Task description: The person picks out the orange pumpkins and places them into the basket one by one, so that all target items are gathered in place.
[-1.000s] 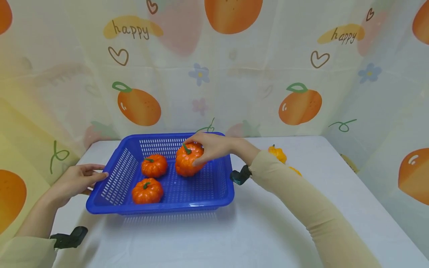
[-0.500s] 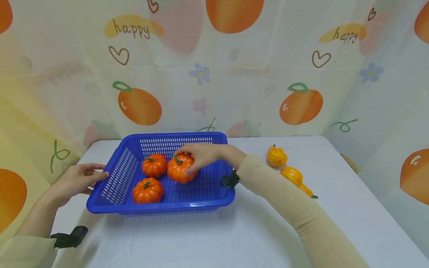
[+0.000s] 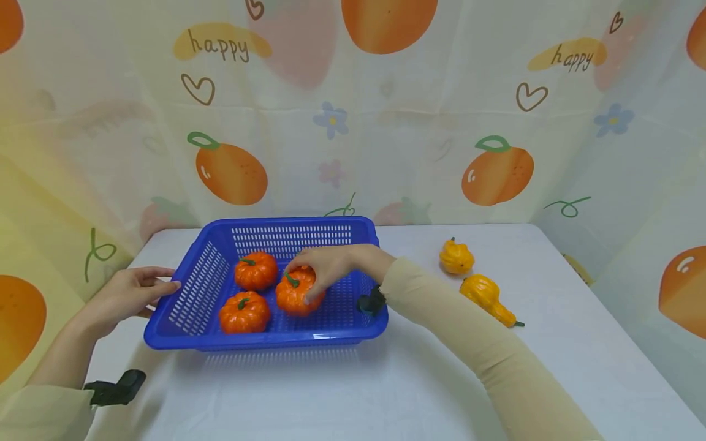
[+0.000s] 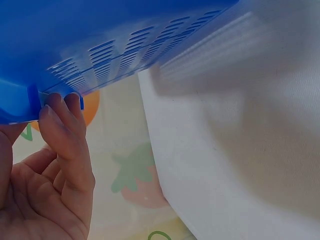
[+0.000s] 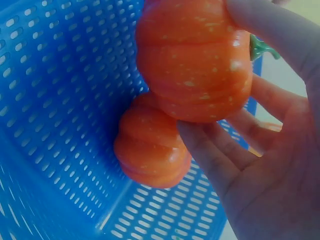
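Note:
A blue slotted plastic basket (image 3: pixel 209 342) stands on the white table. My left hand (image 3: pixel 124 300) grips its left rim, thumb above and fingers hooked under the edge (image 4: pixel 62 117). Inside the basket my right hand (image 3: pixel 333 264) holds an orange pumpkin (image 3: pixel 295 298) with a green stem, fingers behind it and thumb in front. Two more orange pumpkins lie to its left, a back one (image 3: pixel 256 271) and a front one (image 3: pixel 244 313). From the right wrist, the held pumpkin (image 5: pixel 195 60) partly covers another pumpkin (image 5: pixel 152 145). Whether the held one touches the basket floor, I cannot tell.
Right of the basket, two yellow gourds lie on the table (image 3: pixel 562 367): a rounded one (image 3: pixel 456 257) and a long-necked one (image 3: pixel 488 299) close to my right sleeve. A fruit-print curtain (image 3: pixel 397 153) hangs behind the table.
My right hand has moved left and nearer, bringing the pumpkin lower into the basket beside the other two. The sleeve has uncovered both yellow gourds. My left hand stays on the rim.

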`<state>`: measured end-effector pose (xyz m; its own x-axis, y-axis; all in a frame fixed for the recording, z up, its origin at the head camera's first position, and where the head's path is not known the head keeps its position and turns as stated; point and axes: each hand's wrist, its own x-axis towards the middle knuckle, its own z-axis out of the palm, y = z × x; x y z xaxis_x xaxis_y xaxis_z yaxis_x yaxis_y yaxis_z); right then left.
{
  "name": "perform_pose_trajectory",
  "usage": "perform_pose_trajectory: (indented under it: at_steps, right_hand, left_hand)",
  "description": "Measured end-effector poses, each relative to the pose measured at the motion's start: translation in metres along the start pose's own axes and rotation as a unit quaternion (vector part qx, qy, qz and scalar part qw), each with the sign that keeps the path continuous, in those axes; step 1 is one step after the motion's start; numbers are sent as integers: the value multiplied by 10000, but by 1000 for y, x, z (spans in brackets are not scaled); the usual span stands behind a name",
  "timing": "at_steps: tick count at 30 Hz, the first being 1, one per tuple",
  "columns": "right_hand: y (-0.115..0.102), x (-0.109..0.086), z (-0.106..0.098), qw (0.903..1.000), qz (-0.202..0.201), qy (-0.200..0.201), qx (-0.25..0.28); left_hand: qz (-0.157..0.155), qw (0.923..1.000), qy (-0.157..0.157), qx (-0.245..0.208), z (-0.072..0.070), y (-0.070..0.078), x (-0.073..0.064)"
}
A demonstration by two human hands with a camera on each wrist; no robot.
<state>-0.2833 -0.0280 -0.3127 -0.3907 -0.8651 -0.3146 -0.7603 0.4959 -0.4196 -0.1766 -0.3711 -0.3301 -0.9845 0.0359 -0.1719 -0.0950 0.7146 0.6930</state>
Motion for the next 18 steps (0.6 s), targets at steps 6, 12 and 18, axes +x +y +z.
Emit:
perform_pose_trajectory:
  at_steps: [6,12,18]
  right_hand:
    - [-1,4,3,9997,7,-196,-116]
    - [-2,8,8,9985,86,-510,-151]
    - [-3,10,14,9967,274,-698,-295]
  left_hand:
    - [32,10000,-3,-5,-1,-2,1]
    - [43,10000,-18,-12,-1,-2,2]
    - [65,10000,-4,-53,-1,-3,2]
